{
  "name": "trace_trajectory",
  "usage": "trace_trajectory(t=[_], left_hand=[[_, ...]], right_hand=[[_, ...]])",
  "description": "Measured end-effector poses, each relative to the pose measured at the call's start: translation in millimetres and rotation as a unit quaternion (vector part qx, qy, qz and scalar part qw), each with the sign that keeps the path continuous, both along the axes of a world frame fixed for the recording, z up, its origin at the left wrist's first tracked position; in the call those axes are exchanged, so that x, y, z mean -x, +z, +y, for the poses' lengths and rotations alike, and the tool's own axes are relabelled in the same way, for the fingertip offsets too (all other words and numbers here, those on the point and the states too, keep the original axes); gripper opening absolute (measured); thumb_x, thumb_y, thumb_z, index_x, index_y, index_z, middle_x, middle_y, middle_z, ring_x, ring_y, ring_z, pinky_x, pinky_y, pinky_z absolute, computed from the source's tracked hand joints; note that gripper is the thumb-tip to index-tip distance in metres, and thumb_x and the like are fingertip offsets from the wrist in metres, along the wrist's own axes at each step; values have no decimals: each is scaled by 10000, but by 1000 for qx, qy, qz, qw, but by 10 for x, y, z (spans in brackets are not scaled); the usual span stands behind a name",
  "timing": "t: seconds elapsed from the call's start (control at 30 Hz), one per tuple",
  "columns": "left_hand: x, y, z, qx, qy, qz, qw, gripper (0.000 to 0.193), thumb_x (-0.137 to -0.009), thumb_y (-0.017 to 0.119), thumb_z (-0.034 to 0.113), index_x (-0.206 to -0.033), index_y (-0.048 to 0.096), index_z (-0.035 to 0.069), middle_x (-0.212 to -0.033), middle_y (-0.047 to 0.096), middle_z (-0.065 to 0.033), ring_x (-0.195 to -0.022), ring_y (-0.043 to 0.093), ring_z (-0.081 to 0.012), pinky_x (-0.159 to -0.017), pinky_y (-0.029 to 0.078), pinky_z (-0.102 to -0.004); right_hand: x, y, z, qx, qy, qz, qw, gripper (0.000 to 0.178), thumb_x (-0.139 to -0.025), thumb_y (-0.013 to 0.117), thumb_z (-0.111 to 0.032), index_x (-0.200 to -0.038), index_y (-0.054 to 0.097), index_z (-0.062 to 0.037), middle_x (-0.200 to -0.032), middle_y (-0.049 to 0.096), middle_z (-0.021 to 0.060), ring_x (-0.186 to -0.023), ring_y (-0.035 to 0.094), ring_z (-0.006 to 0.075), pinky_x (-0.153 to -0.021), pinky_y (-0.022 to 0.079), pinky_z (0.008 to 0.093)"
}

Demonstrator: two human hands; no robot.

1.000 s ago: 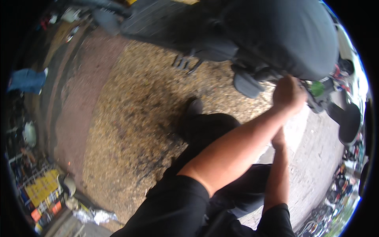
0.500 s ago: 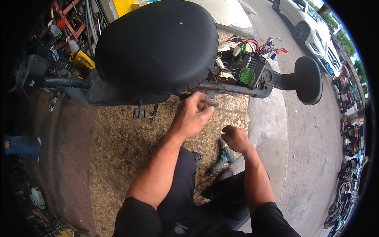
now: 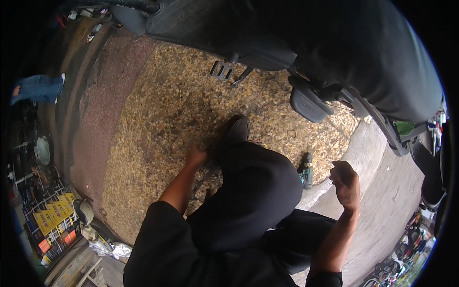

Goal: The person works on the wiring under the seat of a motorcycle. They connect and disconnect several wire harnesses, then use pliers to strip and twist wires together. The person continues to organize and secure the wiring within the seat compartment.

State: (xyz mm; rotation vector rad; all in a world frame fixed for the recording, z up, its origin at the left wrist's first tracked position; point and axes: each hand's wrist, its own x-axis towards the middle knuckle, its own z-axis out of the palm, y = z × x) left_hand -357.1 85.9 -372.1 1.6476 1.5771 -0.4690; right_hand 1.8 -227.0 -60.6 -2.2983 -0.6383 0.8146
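Observation:
My left hand (image 3: 196, 157) reaches down to the pebbled ground beside my left knee, its fingers hidden behind the black trouser leg. Small dark items lie on the ground (image 3: 210, 170) right by it; I cannot tell whether it grips any. My right hand (image 3: 345, 184) is raised in a closed fist over the kerb, and nothing shows in it. A green and black cordless drill (image 3: 306, 172) lies on the ground between my knee and that fist. A scooter with a black seat (image 3: 363, 52) stands over me at the top right.
My black shoe (image 3: 237, 128) rests on the pebbled ground. A folding footpeg (image 3: 222, 71) and a dark side panel (image 3: 308, 103) hang under the scooter. A concrete kerb (image 3: 368, 148) runs at the right. Boxes and tools (image 3: 52, 215) sit at the left.
My left hand has come down from under the scooter seat to the ground by my knee. My right hand has lifted away from the drill into a fist. The view has tilted downward.

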Motion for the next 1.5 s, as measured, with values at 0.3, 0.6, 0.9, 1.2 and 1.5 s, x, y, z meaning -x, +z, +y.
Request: trace_trajectory(t=[0.3, 0.6, 0.9, 1.2, 1.5], left_hand=[[-111, 104, -54, 62, 125, -2, 990, 488, -895, 671, 318, -1218, 617, -44, -1096, 688, -263, -1012, 698, -337, -842, 556, -511], [5, -357, 13, 67, -13, 73, 995, 574, -902, 710, 321, -1342, 538, -5, -1248, 633, -232, -1100, 638, -403, -886, 541, -547], [-85, -275, -45, -23, 5, 20, 1000, 472, -839, 736, 279, -1198, 643, -13, -1146, 669, -263, -1079, 643, -410, -931, 519, -520], [-5, -317, -2, -97, -96, -37, 990, 402, -845, 653, 142, -1187, 628, -67, -1144, 665, -278, -1039, 640, -444, -919, 504, -514], [-580, 528, 539, -40, 99, -149, 983, 471, -860, 640, 66, -1303, 524, -40, -1304, 586, -240, -1141, 611, -397, -954, 492, -493]], right_hand=[[-42, -115, 252, 14, -25, 67, 997, 289, -940, 633, -144, -1156, 623, 49, -904, 683, 100, -738, 668, 165, -643, 535, 293], [-38, -152, 331, 9, -53, 91, 994, 283, -927, 641, -128, -1137, 632, 61, -885, 683, 104, -745, 670, 169, -649, 536, 298], [-52, -163, 250, 22, -42, 78, 996, 320, -915, 671, -131, -1176, 646, 52, -1067, 716, 192, -989, 682, 244, -880, 538, 354], [-59, -152, 328, 6, -5, 46, 999, 293, -914, 672, -150, -1147, 663, 28, -1017, 719, 195, -943, 694, 279, -862, 537, 376], [51, -100, 664, -70, 62, 73, 993, 345, -945, 639, -221, -1205, 641, 6, -1103, 717, 210, -1011, 702, 329, -900, 551, 387]])
